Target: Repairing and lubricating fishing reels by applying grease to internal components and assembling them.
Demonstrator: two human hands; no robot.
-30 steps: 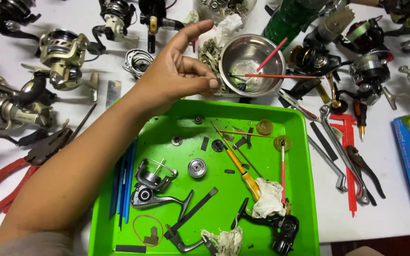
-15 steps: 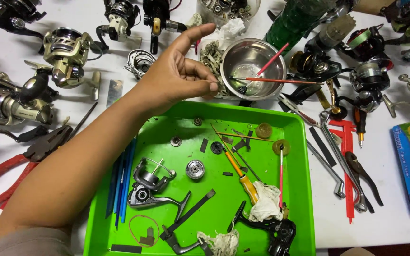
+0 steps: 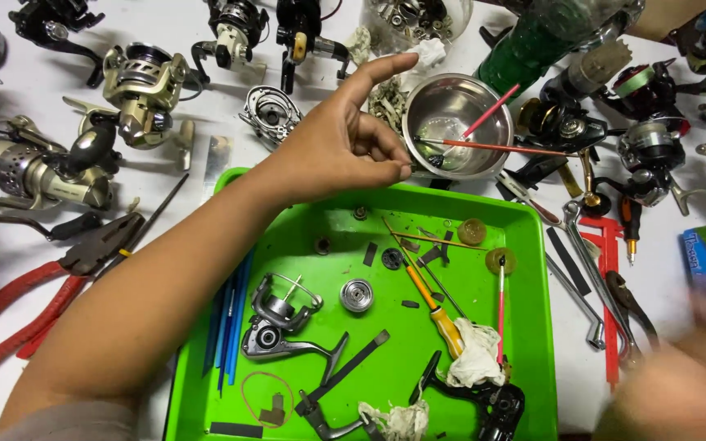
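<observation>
— Bowl (image 3: 457, 122) is seen on the worktop (image 3: 206, 122), just behind the green tray (image 3: 533, 327).
— Left hand (image 3: 341, 143) is held beside it, pinched, nothing gripped. Right hand (image 3: 680, 384) is blurred; cannot be told.

a white table (image 3: 206, 131) carries a green tray (image 3: 533, 343) at its near edge. red-handled pliers (image 3: 34, 302) lie left of the tray, fishing reels (image 3: 145, 86) toward the far left. a steel bowl (image 3: 459, 122) sits just past the tray's far edge. a red caliper (image 3: 609, 269) and wrenches (image 3: 582, 245) lie to its right.
</observation>
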